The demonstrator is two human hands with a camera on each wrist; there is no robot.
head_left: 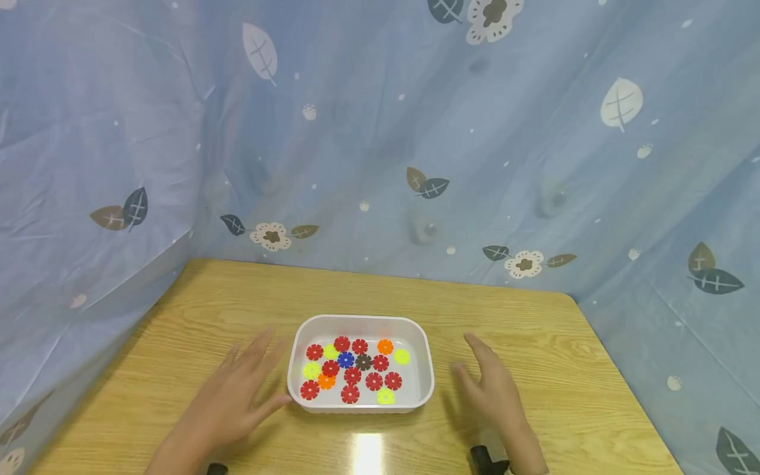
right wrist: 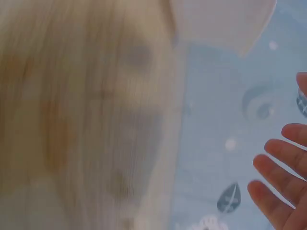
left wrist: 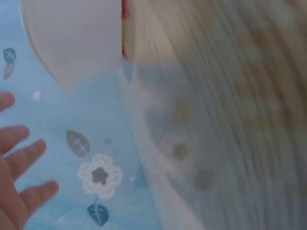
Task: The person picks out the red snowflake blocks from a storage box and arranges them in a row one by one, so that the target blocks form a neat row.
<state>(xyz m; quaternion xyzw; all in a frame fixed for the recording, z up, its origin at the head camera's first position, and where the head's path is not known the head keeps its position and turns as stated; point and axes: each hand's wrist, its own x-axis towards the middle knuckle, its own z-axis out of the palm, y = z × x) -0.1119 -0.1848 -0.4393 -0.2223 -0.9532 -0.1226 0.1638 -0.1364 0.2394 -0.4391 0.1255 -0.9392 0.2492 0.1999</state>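
Hovering, left hand [head_left: 230,399] and right hand [head_left: 495,389] both spread, beside white tray [head_left: 361,408], left and right edges! Probably light, stiff, slippery; best held there.

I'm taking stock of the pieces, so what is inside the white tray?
The tray shows many red discs, some yellow discs and orange discs, one blue disc and one dark disc. Some overlap; whatever lies directly beneath them is covered.
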